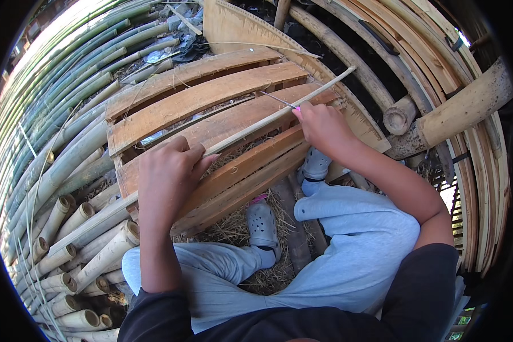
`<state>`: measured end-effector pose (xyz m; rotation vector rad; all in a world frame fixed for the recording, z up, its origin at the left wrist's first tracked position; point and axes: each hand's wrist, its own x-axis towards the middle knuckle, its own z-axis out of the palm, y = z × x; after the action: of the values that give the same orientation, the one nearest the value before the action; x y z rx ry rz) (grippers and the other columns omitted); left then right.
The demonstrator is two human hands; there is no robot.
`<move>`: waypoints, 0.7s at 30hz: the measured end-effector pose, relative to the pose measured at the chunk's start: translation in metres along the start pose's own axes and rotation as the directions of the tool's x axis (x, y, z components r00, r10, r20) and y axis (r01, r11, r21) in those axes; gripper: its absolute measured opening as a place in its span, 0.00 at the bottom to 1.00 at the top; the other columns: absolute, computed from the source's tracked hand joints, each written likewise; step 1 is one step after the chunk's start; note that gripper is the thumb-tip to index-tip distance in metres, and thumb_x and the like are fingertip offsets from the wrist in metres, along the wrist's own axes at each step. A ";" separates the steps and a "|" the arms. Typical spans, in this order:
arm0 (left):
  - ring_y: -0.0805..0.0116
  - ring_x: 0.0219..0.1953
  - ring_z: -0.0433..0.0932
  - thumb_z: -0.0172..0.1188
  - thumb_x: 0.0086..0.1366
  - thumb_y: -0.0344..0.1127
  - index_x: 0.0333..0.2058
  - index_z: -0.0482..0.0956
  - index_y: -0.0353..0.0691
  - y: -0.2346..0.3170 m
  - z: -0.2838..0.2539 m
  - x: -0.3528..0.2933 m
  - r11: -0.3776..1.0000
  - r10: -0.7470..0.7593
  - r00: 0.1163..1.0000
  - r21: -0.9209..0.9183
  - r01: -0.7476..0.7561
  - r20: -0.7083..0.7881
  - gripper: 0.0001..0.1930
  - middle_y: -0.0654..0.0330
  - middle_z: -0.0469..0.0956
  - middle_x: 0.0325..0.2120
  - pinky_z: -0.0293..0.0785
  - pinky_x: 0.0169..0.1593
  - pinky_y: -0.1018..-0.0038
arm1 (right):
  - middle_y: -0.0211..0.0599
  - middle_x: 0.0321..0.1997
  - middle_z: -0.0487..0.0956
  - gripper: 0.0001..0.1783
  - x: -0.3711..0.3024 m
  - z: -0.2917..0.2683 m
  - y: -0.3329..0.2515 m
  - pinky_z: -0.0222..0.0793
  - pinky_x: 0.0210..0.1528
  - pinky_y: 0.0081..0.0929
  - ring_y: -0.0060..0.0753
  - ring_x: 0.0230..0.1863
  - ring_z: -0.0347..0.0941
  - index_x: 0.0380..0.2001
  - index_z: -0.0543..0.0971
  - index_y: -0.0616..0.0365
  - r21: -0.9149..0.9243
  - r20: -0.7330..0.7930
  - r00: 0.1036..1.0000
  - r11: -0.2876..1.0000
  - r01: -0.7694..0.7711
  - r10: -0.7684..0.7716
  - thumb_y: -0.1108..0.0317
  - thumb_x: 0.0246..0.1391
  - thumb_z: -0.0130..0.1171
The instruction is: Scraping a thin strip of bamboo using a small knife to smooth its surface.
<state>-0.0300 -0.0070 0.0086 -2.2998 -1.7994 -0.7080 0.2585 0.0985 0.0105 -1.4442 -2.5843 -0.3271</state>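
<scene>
A long pale bamboo strip (251, 129) slants across a slatted wooden pallet (211, 85), from the lower left up to the right. My left hand (168, 174) is closed round the strip near its middle. In my right hand (323, 130) is a small knife (277, 99) with a thin blade, a bit of pink showing at the grip. The blade points up and left, beyond the strip's far side. My right fingers are closed on the handle, right beside the strip; whether they also touch it I cannot tell.
Bamboo poles (102, 85) lie stacked along the left, their cut ends (85, 319) at lower left. A plywood sheet (239, 28) stands behind the pallet. A thick bamboo pole (461, 111) juts in at right, before long planks (479, 188). Straw lies round my grey clogs (262, 225).
</scene>
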 end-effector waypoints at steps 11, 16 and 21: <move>0.53 0.24 0.77 0.67 0.62 0.47 0.26 0.83 0.43 0.000 -0.003 0.000 0.999 -0.034 0.999 0.011 0.034 -0.002 0.14 0.57 0.73 0.20 0.70 0.30 0.58 | 0.45 0.19 0.81 0.16 0.007 -0.010 -0.049 0.81 0.27 0.42 0.49 0.25 0.84 0.30 0.76 0.61 0.065 0.029 0.998 0.996 0.061 -0.063 0.60 0.69 0.52; 0.53 0.24 0.77 0.67 0.62 0.48 0.26 0.83 0.43 0.003 -0.003 0.003 1.000 -0.007 1.000 -0.009 0.007 -0.019 0.15 0.57 0.73 0.20 0.70 0.30 0.58 | 0.47 0.20 0.81 0.18 0.003 0.006 0.036 0.80 0.27 0.45 0.53 0.26 0.83 0.30 0.77 0.60 -0.056 -0.032 0.993 0.991 -0.117 0.116 0.59 0.72 0.48; 0.56 0.25 0.79 0.66 0.62 0.51 0.22 0.79 0.42 -0.002 0.000 0.000 0.998 -0.036 0.999 0.042 0.036 -0.016 0.19 0.58 0.73 0.20 0.72 0.30 0.60 | 0.47 0.20 0.81 0.19 0.005 -0.017 -0.056 0.80 0.26 0.44 0.50 0.26 0.84 0.30 0.75 0.60 0.028 0.054 0.998 1.000 -0.013 0.012 0.59 0.71 0.48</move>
<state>-0.0316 -0.0062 0.0082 -2.2353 -1.8356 -0.6839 0.2087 0.0693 0.0223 -1.4783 -2.6094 -0.2519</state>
